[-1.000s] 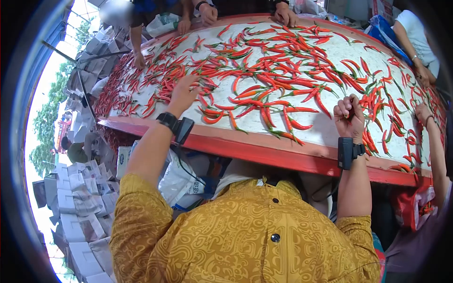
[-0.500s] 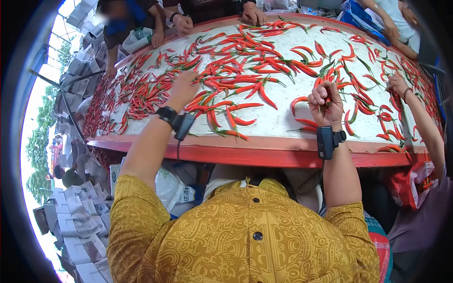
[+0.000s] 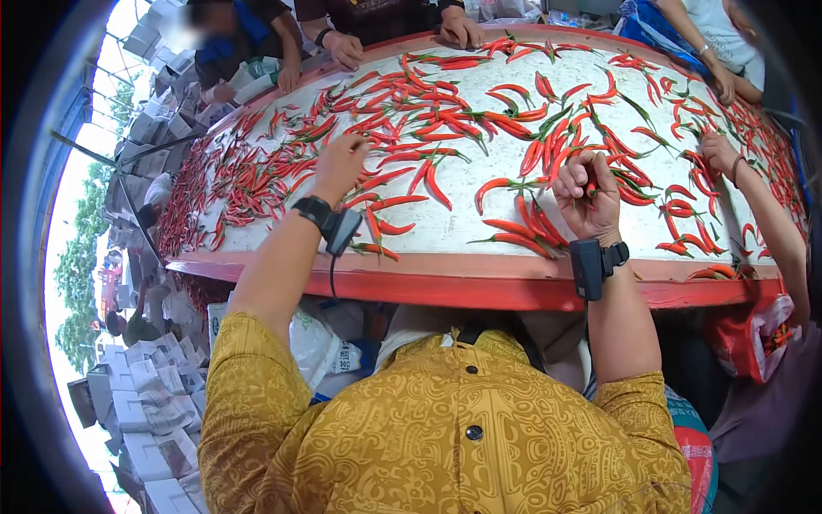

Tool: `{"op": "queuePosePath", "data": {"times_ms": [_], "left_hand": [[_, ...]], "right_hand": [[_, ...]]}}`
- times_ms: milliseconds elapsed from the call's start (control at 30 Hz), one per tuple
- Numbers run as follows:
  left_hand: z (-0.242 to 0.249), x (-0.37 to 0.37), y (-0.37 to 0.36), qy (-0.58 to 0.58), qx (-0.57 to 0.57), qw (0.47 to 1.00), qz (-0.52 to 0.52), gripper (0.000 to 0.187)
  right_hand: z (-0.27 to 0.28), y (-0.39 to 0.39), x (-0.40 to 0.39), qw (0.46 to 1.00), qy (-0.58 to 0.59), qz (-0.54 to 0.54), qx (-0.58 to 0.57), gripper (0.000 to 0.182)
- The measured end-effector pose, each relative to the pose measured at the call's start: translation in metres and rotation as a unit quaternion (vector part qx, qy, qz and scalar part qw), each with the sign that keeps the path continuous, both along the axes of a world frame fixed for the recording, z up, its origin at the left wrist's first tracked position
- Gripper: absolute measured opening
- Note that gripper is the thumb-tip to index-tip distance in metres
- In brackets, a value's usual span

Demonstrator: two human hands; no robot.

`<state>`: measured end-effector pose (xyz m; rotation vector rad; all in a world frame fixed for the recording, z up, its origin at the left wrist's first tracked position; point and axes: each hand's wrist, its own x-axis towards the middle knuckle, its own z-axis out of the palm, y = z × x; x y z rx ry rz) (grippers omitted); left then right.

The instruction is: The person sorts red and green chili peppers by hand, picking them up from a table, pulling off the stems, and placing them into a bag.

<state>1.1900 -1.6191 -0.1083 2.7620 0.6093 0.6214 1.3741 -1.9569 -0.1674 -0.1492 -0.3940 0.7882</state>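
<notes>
Red chili peppers (image 3: pixel 438 187) with green stems lie scattered over a white tabletop (image 3: pixel 428 231). My left hand (image 3: pixel 342 164) reaches over the peppers left of the middle, its fingers bent down at a pepper pile; what they hold, if anything, is hidden. On the right, my right hand (image 3: pixel 587 195) is raised palm up, fingers curled around red peppers whose tips show between thumb and fingers. More peppers lie just left of that hand and beyond it.
A raised red rim (image 3: pixel 445 291) edges the table near me. Across it are co-workers' hands (image 3: pixel 462 31), and another person's hand (image 3: pixel 721 154) is at the right among peppers. A red bag (image 3: pixel 745 343) hangs at the right; stacked white boxes (image 3: pixel 137 411) stand at left.
Several peppers now lie left of my right hand, where fewer lay before. Peppers in the middle have shifted left. My left hand has moved slightly; the right stays closed.
</notes>
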Motion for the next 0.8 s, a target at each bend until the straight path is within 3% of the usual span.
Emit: {"op": "queuePosePath", "data": {"times_ms": [133,233,333,400,533,600,667,700,800], "left_hand": [[-0.022,0.034,0.044,0.063,0.072,0.994,0.056,0.021],[-0.038,0.057,0.042,0.2,0.121,0.969,0.084,0.025],[-0.037,0.058,0.038,0.204,0.184,0.958,0.079,0.022],[-0.026,0.05,0.037,0.183,0.161,0.969,0.048,0.021],[-0.005,0.052,-0.003,0.152,0.127,0.976,0.091,0.024],[0.001,0.066,-0.039,-0.01,0.122,0.992,0.006,0.026],[0.006,0.091,-0.097,-0.02,-0.021,0.997,-0.07,0.03],[0.014,0.103,-0.141,0.0,-0.172,0.979,-0.107,0.037],[0.012,0.136,-0.237,0.08,-0.463,0.854,-0.222,0.067]], "right_hand": [[-0.002,-0.017,0.013,0.999,-0.013,-0.009,-0.028,0.031],[-0.006,-0.031,0.025,0.999,-0.007,-0.029,-0.043,0.029],[-0.008,-0.043,0.035,0.997,-0.003,-0.04,-0.07,0.029],[-0.009,-0.051,0.043,0.998,-0.011,-0.015,-0.066,0.029],[-0.008,-0.069,0.053,0.995,-0.028,-0.014,-0.091,0.025],[-0.006,-0.075,0.056,0.988,-0.031,-0.001,-0.152,0.017],[-0.001,-0.082,0.052,0.977,-0.073,0.005,-0.202,0.014],[-0.007,-0.084,0.056,0.971,-0.107,0.017,-0.215,0.028],[-0.005,-0.098,0.063,0.967,-0.146,0.054,-0.202,0.043]]}}
